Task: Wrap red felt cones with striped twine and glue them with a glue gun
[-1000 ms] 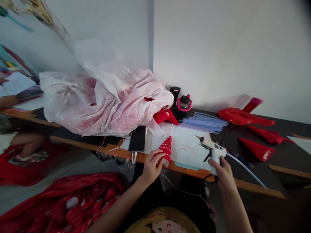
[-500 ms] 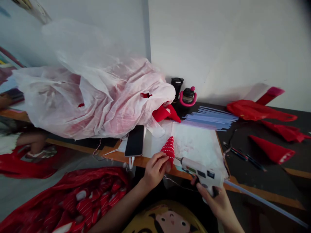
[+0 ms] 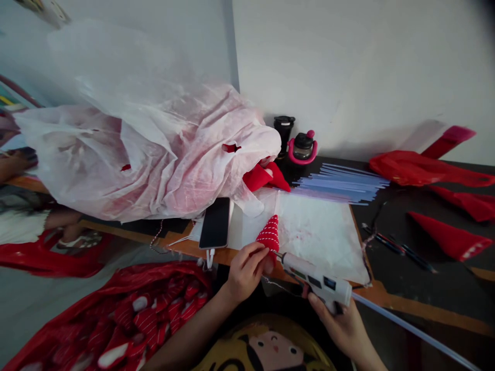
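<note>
Pinched in the fingers of my left hand (image 3: 247,270) is a small red cone hat (image 3: 269,234) with white stitched stripes, its tip pointing up. My right hand (image 3: 344,324) grips a white glue gun (image 3: 315,278) by the handle. The gun's metal nozzle touches or nearly touches the lower edge of the hat, close to my left fingertips. From the gun's rear a long translucent glue stick (image 3: 413,330) sticks out to the lower right. Beneath the hat and gun lies a whitish work sheet (image 3: 320,232) on the table.
A white plastic bag (image 3: 154,159) bulges at left, beside a phone (image 3: 215,222). Glue sticks (image 3: 340,184) lie behind the sheet, near two dark bottles (image 3: 302,148). Red felt cones (image 3: 448,234) and pens rest at right. A red bag (image 3: 127,319) of striped pieces stands lower left; another person's hand (image 3: 15,165) shows far left.
The glue gun has moved left, bringing its nozzle to the hat's lower edge. My left hand keeps its hold on the hat. The view has shifted slightly.
</note>
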